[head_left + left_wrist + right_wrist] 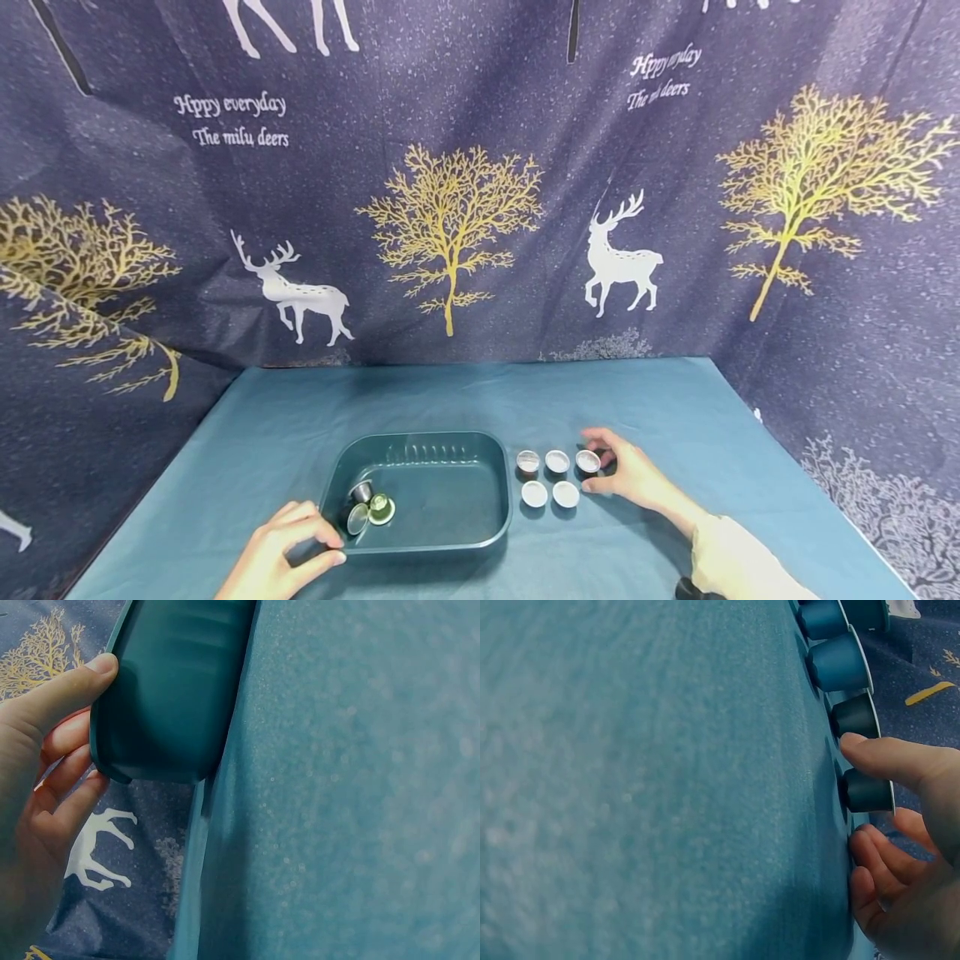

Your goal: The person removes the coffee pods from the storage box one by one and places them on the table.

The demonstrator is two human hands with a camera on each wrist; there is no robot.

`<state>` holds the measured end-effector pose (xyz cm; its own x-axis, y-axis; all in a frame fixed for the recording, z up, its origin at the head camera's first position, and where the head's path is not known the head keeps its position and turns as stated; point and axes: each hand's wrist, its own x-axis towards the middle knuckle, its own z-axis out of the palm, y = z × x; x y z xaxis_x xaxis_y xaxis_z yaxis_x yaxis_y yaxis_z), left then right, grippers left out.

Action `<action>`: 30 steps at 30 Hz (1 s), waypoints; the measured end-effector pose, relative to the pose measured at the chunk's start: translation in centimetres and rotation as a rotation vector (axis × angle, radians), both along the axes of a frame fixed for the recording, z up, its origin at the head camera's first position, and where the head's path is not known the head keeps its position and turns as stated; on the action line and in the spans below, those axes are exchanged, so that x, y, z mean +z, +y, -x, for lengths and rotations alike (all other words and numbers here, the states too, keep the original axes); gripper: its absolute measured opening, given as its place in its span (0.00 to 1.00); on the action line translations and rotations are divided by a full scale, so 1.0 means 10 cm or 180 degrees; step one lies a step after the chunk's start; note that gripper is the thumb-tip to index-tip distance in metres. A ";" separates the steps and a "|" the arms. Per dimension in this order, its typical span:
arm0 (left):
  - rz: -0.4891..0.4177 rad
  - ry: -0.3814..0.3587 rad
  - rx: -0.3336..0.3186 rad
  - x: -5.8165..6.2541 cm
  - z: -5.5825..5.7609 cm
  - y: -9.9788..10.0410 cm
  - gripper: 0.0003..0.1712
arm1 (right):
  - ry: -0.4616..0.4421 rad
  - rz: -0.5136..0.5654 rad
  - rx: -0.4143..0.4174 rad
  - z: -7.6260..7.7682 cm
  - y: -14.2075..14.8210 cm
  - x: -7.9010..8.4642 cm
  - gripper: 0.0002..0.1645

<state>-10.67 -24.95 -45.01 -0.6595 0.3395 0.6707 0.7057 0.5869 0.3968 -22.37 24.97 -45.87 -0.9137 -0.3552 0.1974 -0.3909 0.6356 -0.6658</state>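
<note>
Right hand grip (pixel 630 479): fingertips blurred in the head view; contact with the nearest round dark capsule with a pale lid (pixel 588 462) cannot be told.
Dark green rectangular plastic tray (pixel 435 549): upper part cut off by the left wrist view's top edge, contents out of sight there.
Small black object (pixel 690 590): cut by the head view's bottom edge; kind unclear.
White printed deer (pixel 320 29): only legs show.
</note>
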 end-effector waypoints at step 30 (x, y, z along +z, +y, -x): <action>-0.0014 0.0045 -0.0030 0.02 0.00 0.01 0.23 | -0.0275 -0.0128 0.0706 0.09 0.11 0.43 0.36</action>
<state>-10.63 -24.87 -44.82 -0.6467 0.3428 0.6813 0.7168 0.5785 0.3893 -23.24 26.03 -41.56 -0.8254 -0.5550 0.1037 -0.4666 0.5671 -0.6787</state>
